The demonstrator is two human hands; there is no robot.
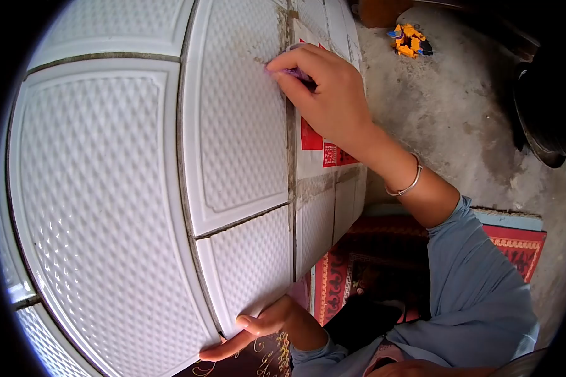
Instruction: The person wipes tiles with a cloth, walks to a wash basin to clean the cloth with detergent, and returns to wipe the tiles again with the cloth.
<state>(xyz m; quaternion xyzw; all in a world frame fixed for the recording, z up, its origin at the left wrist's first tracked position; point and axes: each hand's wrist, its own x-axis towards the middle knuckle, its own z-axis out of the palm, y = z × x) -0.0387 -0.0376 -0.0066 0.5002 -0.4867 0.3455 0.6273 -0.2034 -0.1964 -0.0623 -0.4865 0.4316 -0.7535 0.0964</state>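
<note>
My right hand [324,85] is closed in a pinch on a small purple piece [297,73]. Most of that piece is hidden by the fingers, so its kind cannot be made out. The fingertips touch the white textured tile [242,119] close to its right edge, where greyish grime marks the surface and the joint. Below, my left hand [267,323] rests at the near edge of the tiled surface. Its thumb lies on a smaller white tile [248,267], and the forefinger stretches along the edge. The other left fingers are out of sight.
A paper label with red print [311,135] is on the tiles' side under my right wrist. On the concrete floor [449,107] lies a yellow toy [410,41]. A red patterned mat [516,248] is below my right arm. Dark objects stand at the right.
</note>
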